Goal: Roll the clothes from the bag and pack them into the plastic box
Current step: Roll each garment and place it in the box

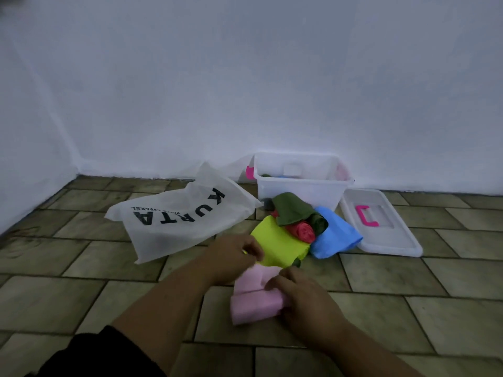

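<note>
Hands: left hand [239, 253] and right hand [302, 292], each grip pinching pink cloth [255, 295] on floor [81, 295]. Beyond grip: yellow-green cloth [277, 244] (touching pink), other clothes, plastic box [299, 186]; bag [179, 216] to its left.

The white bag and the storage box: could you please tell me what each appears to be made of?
The white bag looks like thin non-woven fabric, matte, holding soft creases, with black printed lettering. The storage box looks like translucent, slightly glossy plastic, since shapes inside show dimly through its wall; its lid seems the same.
</note>
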A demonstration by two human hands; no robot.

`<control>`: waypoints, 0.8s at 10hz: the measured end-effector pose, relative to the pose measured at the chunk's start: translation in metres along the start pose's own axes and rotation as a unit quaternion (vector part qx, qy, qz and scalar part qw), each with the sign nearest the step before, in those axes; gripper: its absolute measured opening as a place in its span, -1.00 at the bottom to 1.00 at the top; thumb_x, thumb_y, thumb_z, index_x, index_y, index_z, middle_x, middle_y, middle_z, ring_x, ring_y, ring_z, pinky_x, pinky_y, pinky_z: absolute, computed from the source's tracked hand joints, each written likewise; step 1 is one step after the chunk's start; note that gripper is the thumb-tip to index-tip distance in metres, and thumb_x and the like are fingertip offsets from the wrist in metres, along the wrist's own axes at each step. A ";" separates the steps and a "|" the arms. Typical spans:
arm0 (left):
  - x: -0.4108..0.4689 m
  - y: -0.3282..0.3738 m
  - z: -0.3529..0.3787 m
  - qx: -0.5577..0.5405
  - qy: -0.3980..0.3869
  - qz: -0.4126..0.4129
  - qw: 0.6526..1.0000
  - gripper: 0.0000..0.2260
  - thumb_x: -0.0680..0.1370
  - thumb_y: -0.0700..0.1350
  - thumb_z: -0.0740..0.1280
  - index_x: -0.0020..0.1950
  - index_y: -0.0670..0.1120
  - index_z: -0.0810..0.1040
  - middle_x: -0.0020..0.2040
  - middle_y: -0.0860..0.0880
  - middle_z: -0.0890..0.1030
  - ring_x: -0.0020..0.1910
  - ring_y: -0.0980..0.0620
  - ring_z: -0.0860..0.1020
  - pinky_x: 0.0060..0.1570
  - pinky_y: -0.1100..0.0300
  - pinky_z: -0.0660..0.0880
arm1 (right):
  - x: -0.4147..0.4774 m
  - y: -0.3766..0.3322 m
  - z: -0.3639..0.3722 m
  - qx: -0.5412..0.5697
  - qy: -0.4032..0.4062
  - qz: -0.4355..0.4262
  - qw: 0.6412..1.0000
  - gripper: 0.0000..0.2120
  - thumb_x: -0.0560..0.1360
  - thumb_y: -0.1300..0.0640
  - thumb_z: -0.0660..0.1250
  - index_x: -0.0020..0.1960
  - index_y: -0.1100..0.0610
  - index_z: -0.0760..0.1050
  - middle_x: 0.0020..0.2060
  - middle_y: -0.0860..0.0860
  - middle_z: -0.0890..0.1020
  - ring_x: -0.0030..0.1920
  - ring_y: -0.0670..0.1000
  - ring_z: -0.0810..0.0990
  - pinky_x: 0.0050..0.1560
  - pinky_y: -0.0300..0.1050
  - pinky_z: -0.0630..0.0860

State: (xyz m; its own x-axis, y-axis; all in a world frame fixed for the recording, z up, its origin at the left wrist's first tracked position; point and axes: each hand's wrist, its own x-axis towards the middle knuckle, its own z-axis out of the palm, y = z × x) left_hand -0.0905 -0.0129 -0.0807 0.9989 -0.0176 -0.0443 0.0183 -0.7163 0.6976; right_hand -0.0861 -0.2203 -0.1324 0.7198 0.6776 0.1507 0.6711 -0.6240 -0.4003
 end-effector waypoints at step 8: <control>0.003 -0.017 0.047 0.233 -0.184 -0.068 0.952 -0.57 0.65 0.04 0.02 0.51 -0.05 0.19 0.50 -0.11 0.26 0.43 -0.09 0.27 0.37 0.08 0.19 | 0.002 -0.007 -0.018 0.033 -0.131 0.070 0.988 -0.74 0.34 0.00 0.43 0.00 -0.08 0.46 -0.04 -0.11 0.62 -0.04 -0.04 0.55 -0.06 -0.16 0.44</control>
State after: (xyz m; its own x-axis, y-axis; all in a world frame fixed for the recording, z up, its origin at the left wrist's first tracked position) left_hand -0.0901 -0.0336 -0.1257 0.9039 -0.0839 -0.4195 0.0397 -0.9599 0.2776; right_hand -0.0861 -0.2217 -0.1128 0.7280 0.6698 -0.1465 0.5492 -0.6976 -0.4602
